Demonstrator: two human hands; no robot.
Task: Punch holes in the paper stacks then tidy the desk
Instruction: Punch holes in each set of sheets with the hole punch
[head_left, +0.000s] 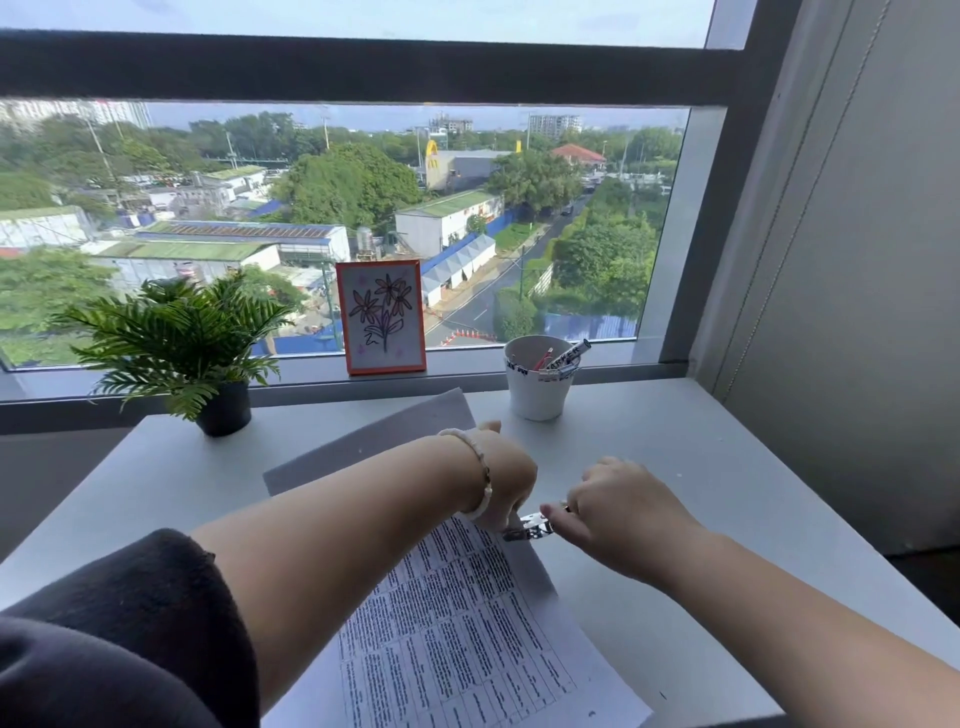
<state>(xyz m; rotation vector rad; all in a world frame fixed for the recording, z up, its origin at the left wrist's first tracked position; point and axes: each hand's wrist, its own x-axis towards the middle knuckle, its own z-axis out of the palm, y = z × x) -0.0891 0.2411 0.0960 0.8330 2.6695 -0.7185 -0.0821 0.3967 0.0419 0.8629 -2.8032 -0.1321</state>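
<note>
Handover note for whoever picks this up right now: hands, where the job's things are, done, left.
Left hand: over the top edge of the printed paper stack; grip hidden.
Right hand: curled on the metal hole punch at the stack's top right edge.
A gray sheet lies under the stack on the desk. White cup of markers, potted plant, framed flower drawing at the back.
Done: no holes visible.
Left: punching, then tidying.

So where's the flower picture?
The flower picture stands on the window ledge at the back of the desk, between the potted plant on the left and the white cup of pens on the right.
</note>
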